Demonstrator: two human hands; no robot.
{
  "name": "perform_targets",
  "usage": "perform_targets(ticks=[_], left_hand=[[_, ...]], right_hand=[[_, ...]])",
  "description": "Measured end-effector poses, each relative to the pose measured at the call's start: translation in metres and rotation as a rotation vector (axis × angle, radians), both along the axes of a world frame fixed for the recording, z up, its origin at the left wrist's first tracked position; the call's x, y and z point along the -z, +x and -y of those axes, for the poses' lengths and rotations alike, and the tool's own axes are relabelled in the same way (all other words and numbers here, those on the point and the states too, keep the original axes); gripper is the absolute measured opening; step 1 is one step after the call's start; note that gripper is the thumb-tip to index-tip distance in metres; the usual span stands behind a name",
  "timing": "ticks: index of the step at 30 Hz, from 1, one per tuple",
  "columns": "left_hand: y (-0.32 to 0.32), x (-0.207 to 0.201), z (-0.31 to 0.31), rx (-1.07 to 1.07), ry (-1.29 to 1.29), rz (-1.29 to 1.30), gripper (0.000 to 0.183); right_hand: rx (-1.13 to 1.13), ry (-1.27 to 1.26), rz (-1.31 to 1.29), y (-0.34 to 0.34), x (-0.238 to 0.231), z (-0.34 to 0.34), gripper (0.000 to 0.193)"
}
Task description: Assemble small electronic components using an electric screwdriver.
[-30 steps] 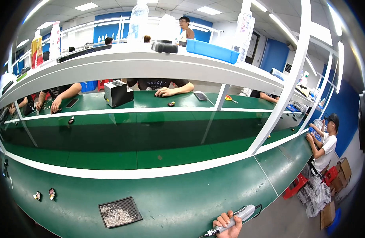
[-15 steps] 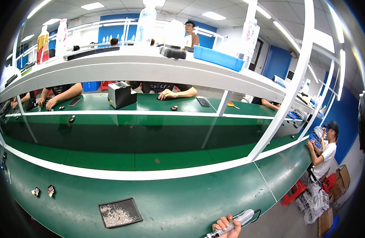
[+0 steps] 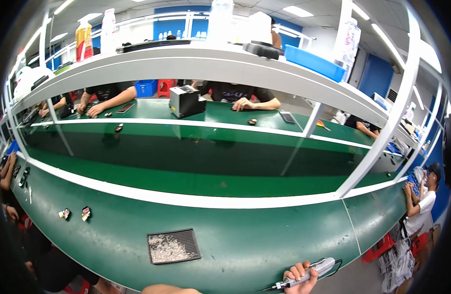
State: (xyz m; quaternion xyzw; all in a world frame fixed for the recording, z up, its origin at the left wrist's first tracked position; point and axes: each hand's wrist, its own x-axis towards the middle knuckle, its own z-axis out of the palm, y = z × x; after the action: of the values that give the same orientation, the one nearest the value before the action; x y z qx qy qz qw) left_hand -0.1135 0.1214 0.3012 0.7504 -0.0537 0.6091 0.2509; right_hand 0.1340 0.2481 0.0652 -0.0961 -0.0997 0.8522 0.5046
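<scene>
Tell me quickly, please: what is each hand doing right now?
Left hand: not in view; only part of a forearm shows at the lower edge.
Right hand: closed around a silver electric screwdriver.

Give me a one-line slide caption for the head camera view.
Right hand grips an electric screwdriver at a green workbench, beside a black screw tray.

silver pen-shaped screwdriver [image 3: 306, 275] lies slanted, tip left, at bench edge.

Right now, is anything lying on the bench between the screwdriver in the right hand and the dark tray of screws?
Nothing visible: only bare green bench lies between the electric screwdriver in the right hand and the screw tray.
</scene>
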Motion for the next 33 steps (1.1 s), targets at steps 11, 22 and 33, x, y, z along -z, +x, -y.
perform_targets(ticks=[11, 22, 33], left_hand=[[-0.011, -0.004, 0.016, -0.237, -0.108, 0.146, 0.089], [-0.018, -0.001, 0.015, -0.392, -0.032, 0.019, 0.095], [-0.037, 0.004, 0.017, -0.407, -0.030, -0.086, 0.087]], right_hand=[[-0.096, 0.135, 0.053, 0.011, 0.005, -0.005, 0.017], [-0.092, 0.153, 0.000, 0.007, 0.011, -0.006, 0.022], [-0.011, 0.002, -0.081, 0.013, 0.015, -0.006, 0.019]])
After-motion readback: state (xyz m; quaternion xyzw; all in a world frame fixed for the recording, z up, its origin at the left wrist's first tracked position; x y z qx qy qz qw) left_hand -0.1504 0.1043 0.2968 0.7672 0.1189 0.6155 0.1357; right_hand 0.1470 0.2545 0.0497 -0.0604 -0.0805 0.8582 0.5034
